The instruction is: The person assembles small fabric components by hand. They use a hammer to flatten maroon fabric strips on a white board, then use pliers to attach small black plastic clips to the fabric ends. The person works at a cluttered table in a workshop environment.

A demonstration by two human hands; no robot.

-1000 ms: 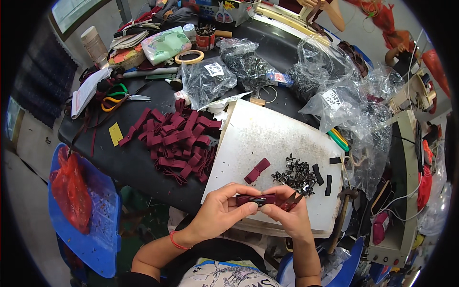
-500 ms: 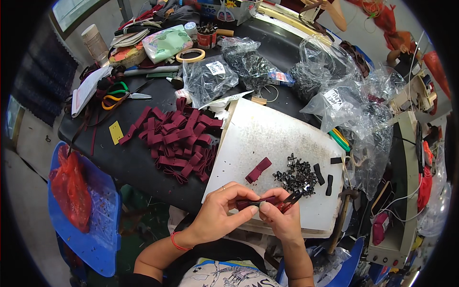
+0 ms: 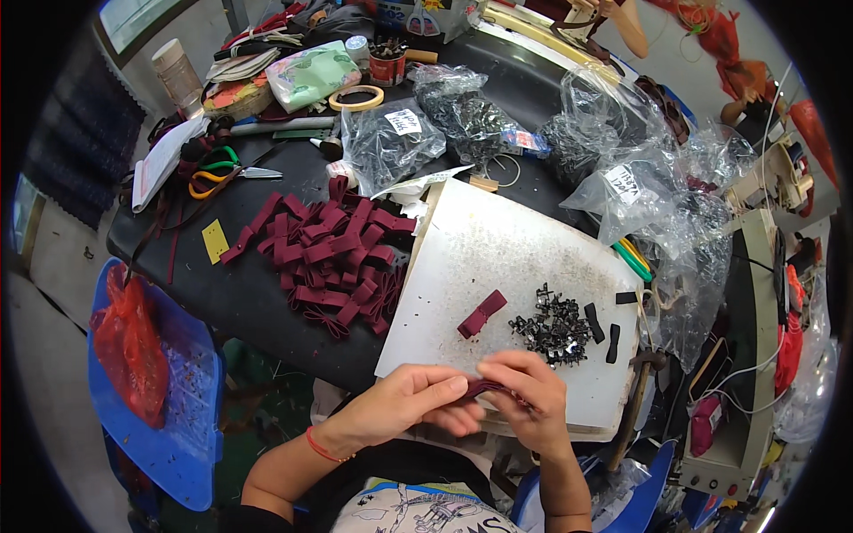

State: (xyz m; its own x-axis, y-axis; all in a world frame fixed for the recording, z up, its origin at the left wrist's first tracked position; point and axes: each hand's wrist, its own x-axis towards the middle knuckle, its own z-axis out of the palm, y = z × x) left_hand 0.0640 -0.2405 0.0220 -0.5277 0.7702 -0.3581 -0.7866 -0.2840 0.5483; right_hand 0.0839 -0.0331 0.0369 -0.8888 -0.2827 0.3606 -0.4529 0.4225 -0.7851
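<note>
- A second ago the person held a dark red strap piece and a small red-handled tool out flat between the hands. Now the hands have come closer together, and I cannot see the tool any more.
- The left hand (image 3: 418, 401) has slid in toward the right one. Its fingers are pressed together and its thumb pinches the near end of the small dark red strap piece (image 3: 487, 387).
- The right hand (image 3: 526, 401) has curled over the strap's other end. Its fingers are bent and close together, and they hide most of the strap.
- To me this looks like the person is now folding or pressing the strap, not just holding it.
- The strap sits right between the two hands, touching the fingers of both, just above the near edge of the white flat cutting board (image 3: 498, 240).
- On the board, a folded dark red strap bow (image 3: 482, 314) lies near the hands, next to a little heap of small black metal clips (image 3: 553, 326).
- A big pile of dark red strap strips (image 3: 333, 258) lies to the left on the black table (image 3: 258, 306), well apart from the hands.
</note>
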